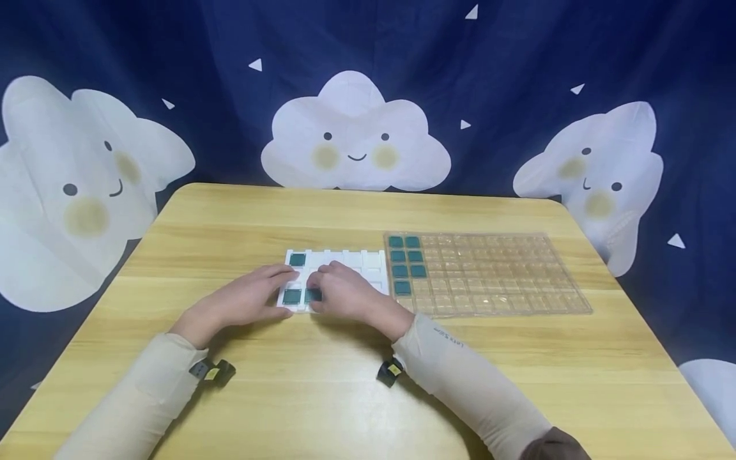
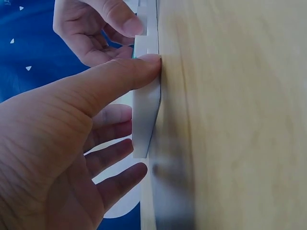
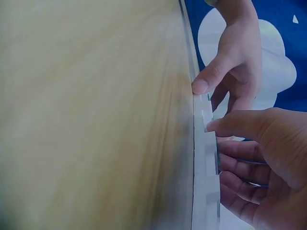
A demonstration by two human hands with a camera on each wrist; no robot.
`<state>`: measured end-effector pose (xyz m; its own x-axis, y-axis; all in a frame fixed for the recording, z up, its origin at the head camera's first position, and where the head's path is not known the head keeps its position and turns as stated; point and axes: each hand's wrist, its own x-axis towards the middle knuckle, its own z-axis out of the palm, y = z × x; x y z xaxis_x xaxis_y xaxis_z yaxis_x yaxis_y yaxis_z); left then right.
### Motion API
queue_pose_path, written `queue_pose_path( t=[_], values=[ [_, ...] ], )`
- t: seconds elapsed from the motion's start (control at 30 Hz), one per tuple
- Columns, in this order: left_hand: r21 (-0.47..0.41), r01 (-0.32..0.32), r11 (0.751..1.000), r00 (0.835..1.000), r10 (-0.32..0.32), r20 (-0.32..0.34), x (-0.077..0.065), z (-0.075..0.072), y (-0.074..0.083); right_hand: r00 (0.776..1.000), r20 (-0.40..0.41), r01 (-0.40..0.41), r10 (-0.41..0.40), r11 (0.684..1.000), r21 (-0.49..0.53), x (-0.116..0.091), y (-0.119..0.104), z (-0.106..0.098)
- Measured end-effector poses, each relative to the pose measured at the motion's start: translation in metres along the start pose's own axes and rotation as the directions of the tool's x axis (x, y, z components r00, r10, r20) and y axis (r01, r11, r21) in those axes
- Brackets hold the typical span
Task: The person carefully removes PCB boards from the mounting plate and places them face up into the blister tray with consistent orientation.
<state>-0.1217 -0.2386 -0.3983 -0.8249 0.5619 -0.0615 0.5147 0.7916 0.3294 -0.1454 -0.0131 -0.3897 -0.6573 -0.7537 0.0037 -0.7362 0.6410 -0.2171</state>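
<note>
A white gridded tray (image 1: 372,260) lies mid-table. Dark green square tiles sit in its left column, one at the far corner (image 1: 296,260) and one at the near corner (image 1: 292,296). My left hand (image 1: 253,295) holds the tray's left end, thumb (image 2: 139,72) on the near edge and fingers on the far side. Over the near row, my right hand (image 1: 347,291) has its fingers curled around another green tile (image 1: 311,296), partly hidden by them, in the second column. In the right wrist view, the right thumb (image 3: 235,123) reaches into a notch in the tray's edge.
A clear plastic tray (image 1: 489,275) with many compartments adjoins the white tray on the right. Several green tiles (image 1: 398,256) fill part of its two leftmost columns. Wooden tabletop (image 1: 310,396) surrounds both trays. Behind hangs a dark blue cloth (image 1: 218,38) with clouds.
</note>
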Motion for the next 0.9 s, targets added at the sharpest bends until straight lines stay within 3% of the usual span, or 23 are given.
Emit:
queue_pose_path(
  t=[0.3,0.9],
  values=[
    [0.003,0.015,1.0,1.0,-0.015,0.005,0.003,-0.003,0.002,1.0,-0.021,0.013,-0.013,1.0,-0.017,0.001,0.002,-0.003],
    [-0.013,0.029,0.999,1.0,-0.029,0.012,0.002,0.001,0.001,1.0,0.015,0.01,-0.011,0.997,0.081,-0.008,0.012,-0.008]
  ],
)
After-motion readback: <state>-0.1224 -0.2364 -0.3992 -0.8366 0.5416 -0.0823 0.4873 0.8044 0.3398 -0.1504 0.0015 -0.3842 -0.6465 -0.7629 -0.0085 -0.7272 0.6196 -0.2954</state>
